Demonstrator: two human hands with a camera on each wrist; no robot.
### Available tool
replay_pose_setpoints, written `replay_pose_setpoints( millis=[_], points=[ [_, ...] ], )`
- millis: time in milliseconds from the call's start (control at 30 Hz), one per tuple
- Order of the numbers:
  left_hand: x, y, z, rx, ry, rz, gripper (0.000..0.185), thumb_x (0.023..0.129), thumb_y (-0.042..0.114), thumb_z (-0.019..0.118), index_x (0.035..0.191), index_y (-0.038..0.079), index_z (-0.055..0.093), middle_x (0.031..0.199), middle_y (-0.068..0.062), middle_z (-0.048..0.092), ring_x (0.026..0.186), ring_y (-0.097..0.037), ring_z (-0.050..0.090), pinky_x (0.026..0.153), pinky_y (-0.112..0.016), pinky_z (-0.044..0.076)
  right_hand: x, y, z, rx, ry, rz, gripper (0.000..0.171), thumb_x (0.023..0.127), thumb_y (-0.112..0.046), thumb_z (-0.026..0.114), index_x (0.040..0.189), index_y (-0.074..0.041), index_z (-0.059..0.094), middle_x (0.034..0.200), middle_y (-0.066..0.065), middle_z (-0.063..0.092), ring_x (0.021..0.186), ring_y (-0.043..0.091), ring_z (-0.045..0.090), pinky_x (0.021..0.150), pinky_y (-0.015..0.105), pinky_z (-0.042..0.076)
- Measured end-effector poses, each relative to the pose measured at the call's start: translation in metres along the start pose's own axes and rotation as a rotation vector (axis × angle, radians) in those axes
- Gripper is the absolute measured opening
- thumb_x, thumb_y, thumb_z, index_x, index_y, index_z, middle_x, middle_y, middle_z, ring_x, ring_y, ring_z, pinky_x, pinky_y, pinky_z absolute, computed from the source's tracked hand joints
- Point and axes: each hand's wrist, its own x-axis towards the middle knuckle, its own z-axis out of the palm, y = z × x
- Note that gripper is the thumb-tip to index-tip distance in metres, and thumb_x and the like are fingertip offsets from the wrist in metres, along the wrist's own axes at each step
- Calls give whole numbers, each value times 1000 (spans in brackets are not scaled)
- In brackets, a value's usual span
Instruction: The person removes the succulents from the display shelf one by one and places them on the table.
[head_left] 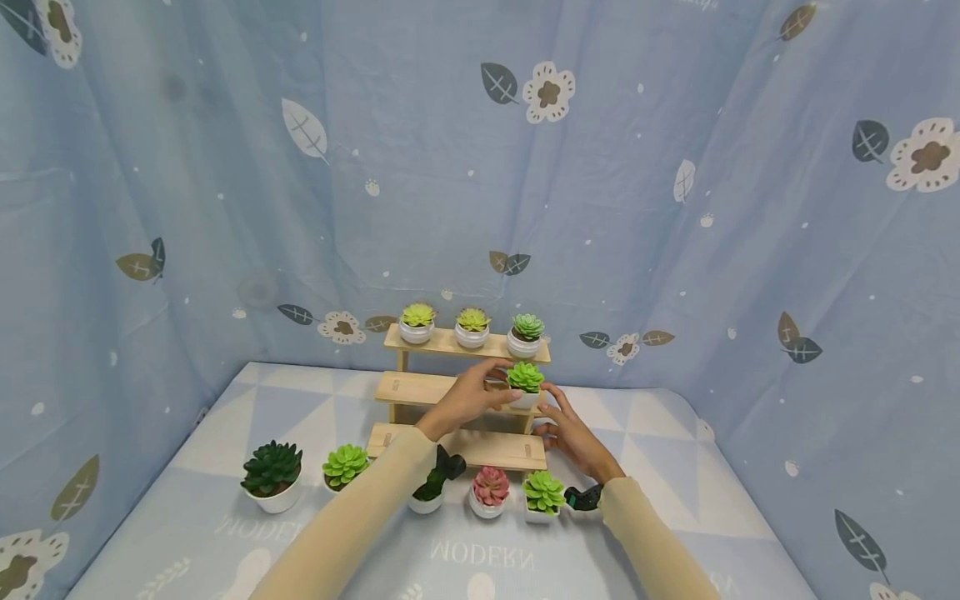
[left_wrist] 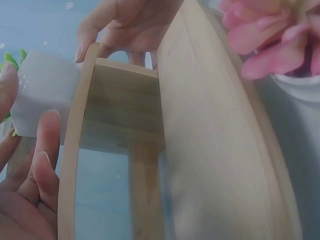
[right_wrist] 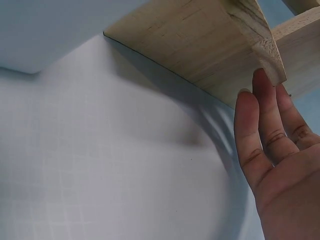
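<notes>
A three-tier wooden shelf stands at the back of the table, with three small succulents in white pots on its top tier. My left hand grips a green succulent in a white pot at the right end of the middle tier. In the left wrist view the white pot sits between my thumb and fingers beside the shelf's board. My right hand is open, its straight fingers touching the right end of the shelf.
Several potted succulents line the table in front of the shelf: a dark green one, a light green one, a pink one and a green one. Blue patterned cloth walls the table on three sides.
</notes>
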Motion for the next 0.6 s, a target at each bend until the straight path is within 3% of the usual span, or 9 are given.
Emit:
replay_pose_setpoints(
  millis=[367, 600],
  points=[
    [1, 0, -1, -8, 8, 10, 62, 95, 27, 79, 149, 15, 51, 132, -13, 59, 95, -22, 68, 77, -39, 59, -3, -3, 3, -34, 3, -9, 53, 108, -50, 49, 154, -45, 25, 143, 17, 47, 105, 33, 64, 79, 42, 48],
    [-2, 3, -2, -4, 41, -21, 60, 91, 26, 82, 144, 14, 55, 126, -12, 62, 90, -23, 69, 74, -39, 59, -2, -2, 3, -22, 5, -11, 53, 107, -50, 51, 154, -46, 27, 144, 17, 46, 107, 33, 65, 82, 47, 54]
  ],
)
